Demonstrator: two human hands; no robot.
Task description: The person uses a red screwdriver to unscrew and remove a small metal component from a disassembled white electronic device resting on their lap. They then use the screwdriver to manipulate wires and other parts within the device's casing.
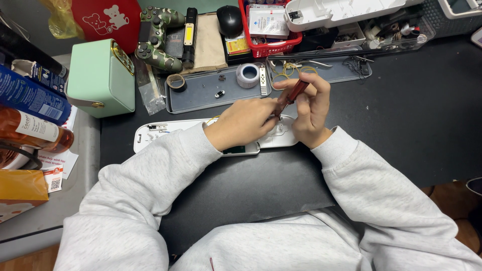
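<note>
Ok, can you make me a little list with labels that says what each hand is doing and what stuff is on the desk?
Right hand: holds a screwdriver with a dark red handle, tip pointing down at the casing
Left hand: rests on the casing, fingers by the screwdriver tip
Opened white plastic casing: lies flat on the black desk mat
Behind the hands: grey tray with a tape roll
Far left: mint green box
Back: camouflage game controller, red basket
</note>
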